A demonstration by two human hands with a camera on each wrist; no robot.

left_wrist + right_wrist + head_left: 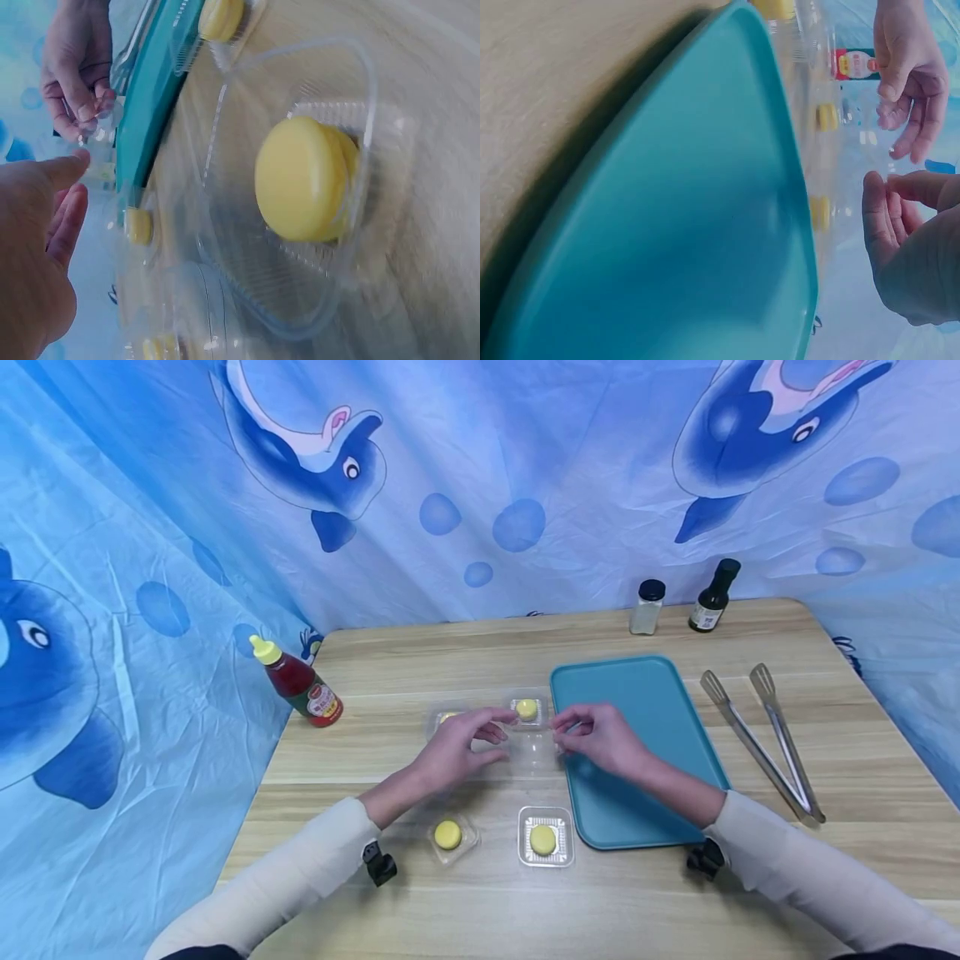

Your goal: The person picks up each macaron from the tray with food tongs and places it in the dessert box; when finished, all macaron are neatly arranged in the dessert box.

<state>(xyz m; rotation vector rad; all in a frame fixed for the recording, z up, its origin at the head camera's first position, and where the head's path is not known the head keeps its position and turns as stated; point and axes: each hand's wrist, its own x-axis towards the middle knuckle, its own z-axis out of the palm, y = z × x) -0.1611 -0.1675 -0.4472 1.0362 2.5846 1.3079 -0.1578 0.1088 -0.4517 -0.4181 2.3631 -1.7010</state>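
Note:
In the head view my right hand [600, 739] pinches the edge of a clear plastic lid [535, 750] between thumb and fingertips. My left hand [467, 745] is on the lid's other side, its thumb and forefinger spread apart and their tips close to the plastic. Just behind the lid, a yellow macaron [527, 709] sits in a clear box. Another boxed macaron is partly hidden behind my left hand. Nearer to me are two more clear boxes, one with a macaron [447, 835] on the left, the other with a macaron [543, 839] beside the tray.
A teal tray [637, 672] lies under my right forearm. Metal tongs [772, 743] rest to its right. At the back stand a black-capped shaker [647, 607] and a dark sauce bottle [711, 597]. A red sauce bottle [303, 687] with a yellow cap stands at the left edge.

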